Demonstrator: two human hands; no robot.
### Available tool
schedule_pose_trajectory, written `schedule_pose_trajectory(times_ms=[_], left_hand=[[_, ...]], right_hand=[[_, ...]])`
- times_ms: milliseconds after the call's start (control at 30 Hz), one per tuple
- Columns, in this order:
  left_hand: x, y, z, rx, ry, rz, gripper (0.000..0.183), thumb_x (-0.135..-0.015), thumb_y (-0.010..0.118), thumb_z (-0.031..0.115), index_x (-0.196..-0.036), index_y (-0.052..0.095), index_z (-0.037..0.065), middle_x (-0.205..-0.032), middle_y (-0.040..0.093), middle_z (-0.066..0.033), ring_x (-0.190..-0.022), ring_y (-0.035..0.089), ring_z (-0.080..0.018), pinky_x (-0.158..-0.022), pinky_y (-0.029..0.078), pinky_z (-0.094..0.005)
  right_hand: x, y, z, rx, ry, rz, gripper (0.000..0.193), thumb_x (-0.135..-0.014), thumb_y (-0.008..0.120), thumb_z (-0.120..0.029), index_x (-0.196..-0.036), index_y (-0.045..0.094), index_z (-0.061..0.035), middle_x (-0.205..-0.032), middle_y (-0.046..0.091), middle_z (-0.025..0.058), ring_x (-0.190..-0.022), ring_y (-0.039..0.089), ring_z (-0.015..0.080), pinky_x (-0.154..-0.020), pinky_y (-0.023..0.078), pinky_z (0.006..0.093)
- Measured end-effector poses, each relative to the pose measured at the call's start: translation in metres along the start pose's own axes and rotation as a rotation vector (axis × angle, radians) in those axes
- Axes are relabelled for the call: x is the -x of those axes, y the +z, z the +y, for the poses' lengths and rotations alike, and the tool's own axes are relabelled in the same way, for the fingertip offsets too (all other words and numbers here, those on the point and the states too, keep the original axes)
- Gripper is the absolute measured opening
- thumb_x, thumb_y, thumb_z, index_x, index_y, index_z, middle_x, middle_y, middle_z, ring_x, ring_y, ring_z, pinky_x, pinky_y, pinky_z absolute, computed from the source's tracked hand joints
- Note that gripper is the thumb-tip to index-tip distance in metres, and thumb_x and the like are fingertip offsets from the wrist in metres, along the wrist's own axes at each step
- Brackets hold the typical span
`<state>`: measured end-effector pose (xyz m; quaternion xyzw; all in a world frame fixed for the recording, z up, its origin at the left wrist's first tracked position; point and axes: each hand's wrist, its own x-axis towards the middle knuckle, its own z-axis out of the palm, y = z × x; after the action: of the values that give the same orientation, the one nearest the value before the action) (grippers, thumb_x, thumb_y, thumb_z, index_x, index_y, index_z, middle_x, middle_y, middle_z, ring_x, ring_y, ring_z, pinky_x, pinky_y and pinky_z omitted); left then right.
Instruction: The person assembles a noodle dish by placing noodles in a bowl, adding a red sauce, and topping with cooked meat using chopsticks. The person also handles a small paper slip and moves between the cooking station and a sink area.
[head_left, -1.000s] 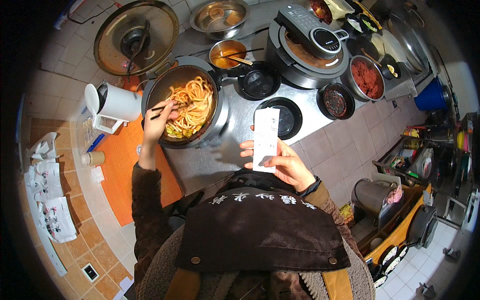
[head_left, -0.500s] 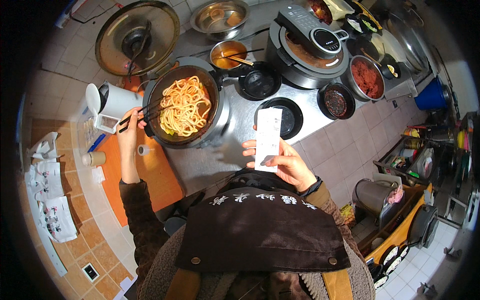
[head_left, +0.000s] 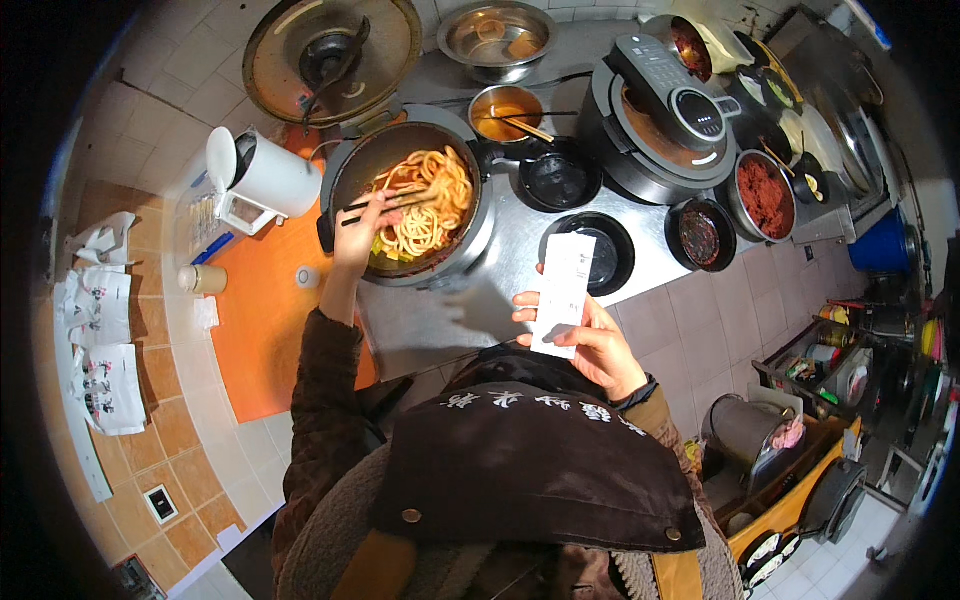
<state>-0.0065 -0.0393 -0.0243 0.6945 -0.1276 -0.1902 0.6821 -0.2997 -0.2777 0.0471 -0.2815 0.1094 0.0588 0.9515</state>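
My left hand [head_left: 362,238] is closed around dark chopsticks [head_left: 398,197], its fingers over the near left side of a round cooking pan [head_left: 368,166]. The chopsticks reach into thick, sauce-coated noodles [head_left: 415,235], which are heaped toward the pan's right side and partly blurred. Some yellow-green pieces lie among the noodles near the front. In my right hand [head_left: 600,352] is a narrow white paper slip [head_left: 562,300], pinched by the thumb and held in front of a black bowl [head_left: 608,262].
An orange board [head_left: 250,350] lies left, with a white kettle [head_left: 275,185] behind it. A large lid [head_left: 390,50] stands at the back. Beyond the pan are a bowl of orange liquid [head_left: 508,100], a lidded cooker [head_left: 610,150] and a bowl of red paste [head_left: 765,195].
My left hand has moved right and inward, from the pan's left rim to over the noodles. The noodles have shifted to the right. The whole view has swung, and the right hand still holds the slip.
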Motion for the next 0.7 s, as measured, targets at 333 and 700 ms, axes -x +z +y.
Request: schedule_pose_trajectory(times_ms=[333,700], left_hand=[[-0.023,-0.078,0.045,-0.437,-0.010,0.134,0.025,-0.096,0.057,0.019,-0.097,0.068,-0.003,-0.085,0.070,-0.0104,-0.064,0.065,-0.0125,-0.060,0.052,-0.0231],[-0.014,-0.047,0.052,-0.394,-0.100,-0.073,0.026,-0.097,0.054,0.017,-0.097,0.066,-0.007,-0.089,0.071,-0.0122,-0.066,0.066,-0.0135,-0.066,0.054,-0.0237]], right_hand=[[0.005,-0.002,-0.001,-0.017,-0.051,0.037,0.088,-0.061,0.047,0.012,-0.145,0.024,0.0007,-0.129,0.050,0.0278,-0.119,0.054,0.0365,-0.096,0.050,0.0485],[0.005,-0.005,-0.001,0.007,-0.033,0.041,0.087,-0.062,0.047,0.012,-0.145,0.025,-0.0005,-0.131,0.050,0.0255,-0.119,0.053,0.0347,-0.098,0.049,0.0477]])
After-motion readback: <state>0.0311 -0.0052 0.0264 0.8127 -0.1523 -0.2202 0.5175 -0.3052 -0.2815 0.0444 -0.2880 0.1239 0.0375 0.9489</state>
